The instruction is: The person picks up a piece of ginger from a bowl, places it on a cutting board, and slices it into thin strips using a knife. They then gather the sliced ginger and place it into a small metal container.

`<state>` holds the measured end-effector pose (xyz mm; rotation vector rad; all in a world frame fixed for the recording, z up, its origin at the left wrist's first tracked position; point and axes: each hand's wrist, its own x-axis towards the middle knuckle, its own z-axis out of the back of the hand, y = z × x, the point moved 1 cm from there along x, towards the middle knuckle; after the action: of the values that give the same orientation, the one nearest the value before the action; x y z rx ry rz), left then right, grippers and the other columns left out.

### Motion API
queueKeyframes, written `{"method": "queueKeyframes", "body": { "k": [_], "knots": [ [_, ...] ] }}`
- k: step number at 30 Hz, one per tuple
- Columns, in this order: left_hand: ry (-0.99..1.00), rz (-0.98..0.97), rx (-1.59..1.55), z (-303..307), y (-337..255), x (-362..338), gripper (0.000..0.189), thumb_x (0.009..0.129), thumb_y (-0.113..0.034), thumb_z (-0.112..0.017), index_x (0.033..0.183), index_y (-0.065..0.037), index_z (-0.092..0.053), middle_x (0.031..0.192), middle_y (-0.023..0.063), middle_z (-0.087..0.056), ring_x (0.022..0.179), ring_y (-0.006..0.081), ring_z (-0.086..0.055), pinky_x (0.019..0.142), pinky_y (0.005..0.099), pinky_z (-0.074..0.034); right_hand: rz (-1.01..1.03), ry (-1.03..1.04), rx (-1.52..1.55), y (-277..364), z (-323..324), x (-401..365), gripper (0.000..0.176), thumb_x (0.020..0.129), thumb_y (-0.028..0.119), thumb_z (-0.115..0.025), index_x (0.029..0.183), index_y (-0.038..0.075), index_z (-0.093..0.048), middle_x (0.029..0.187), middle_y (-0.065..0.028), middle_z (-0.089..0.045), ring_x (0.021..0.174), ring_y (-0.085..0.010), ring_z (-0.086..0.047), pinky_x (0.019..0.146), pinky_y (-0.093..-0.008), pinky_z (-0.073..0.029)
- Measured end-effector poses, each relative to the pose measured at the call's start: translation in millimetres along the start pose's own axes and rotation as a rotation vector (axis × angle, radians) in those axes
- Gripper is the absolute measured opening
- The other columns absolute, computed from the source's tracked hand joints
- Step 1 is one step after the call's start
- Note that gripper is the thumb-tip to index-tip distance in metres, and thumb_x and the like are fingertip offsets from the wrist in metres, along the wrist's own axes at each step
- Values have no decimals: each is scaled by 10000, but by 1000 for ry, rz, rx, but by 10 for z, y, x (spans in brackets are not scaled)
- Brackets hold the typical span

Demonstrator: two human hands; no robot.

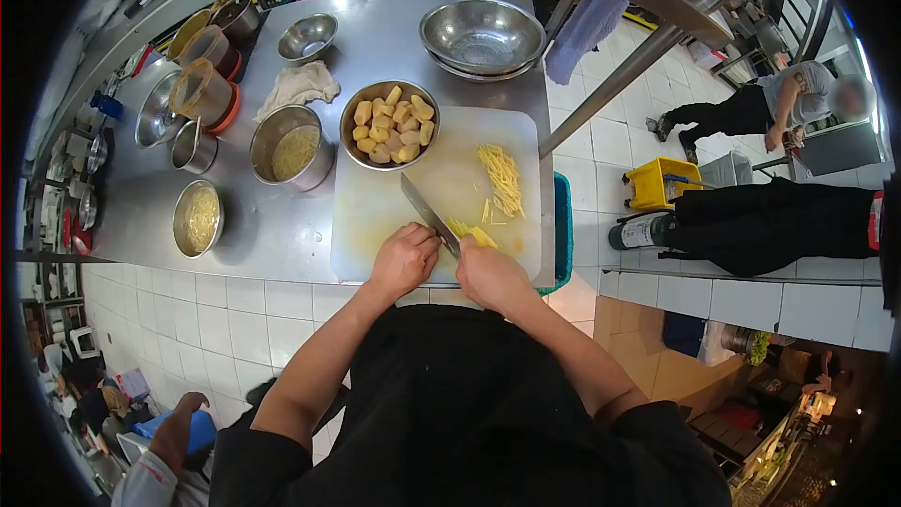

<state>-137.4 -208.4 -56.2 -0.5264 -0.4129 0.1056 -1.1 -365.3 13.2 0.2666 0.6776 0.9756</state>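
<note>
My right hand [492, 274] grips the handle of a kitchen knife [427, 209], its blade pointing up and left over the white cutting board [361, 211]. Just left of the blade, my left hand [406, 258] rests on the board with fingers curled; what is under them is hidden. Fresh yellow strips [471, 231] lie against the right side of the blade. A larger pile of thin yellow strips [502, 181] is on the board's right part. At the board's upper left stands a steel bowl [353, 158] of peeled yellowish chunks [396, 122], perhaps ginger or potato.
Left of the board are a steel pot [326, 164] with pale shreds, a small bowl [214, 242] and a crumpled cloth [298, 86]. Large stacked bowls [481, 36] stand behind. A green bin [563, 235] sits beside the table's right edge. Another person [788, 103] stands at far right.
</note>
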Motion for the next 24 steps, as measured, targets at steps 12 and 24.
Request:
{"method": "queueKeyframes", "body": {
  "k": [12,24],
  "knots": [
    [-17,2,-43,19,-61,-13,154,864,-38,-794,1016,-18,-792,1100,123,-794,1028,331,-726,965,433,-600,30,-53,-37,-66,138,-355,272,989,170,-651,1163,-26,-577,996,-307,-776,881,-491,-778,797,-627,-593],
    [-17,-133,-3,465,-694,10,356,928,-155,-837,1243,-1,-778,1251,151,-786,1200,358,-735,1061,498,-578,228,-546,-205,-435,-178,-418,388,851,162,-856,1054,35,-551,945,-192,-700,946,-419,-702,901,-521,-563]
  ]
}}
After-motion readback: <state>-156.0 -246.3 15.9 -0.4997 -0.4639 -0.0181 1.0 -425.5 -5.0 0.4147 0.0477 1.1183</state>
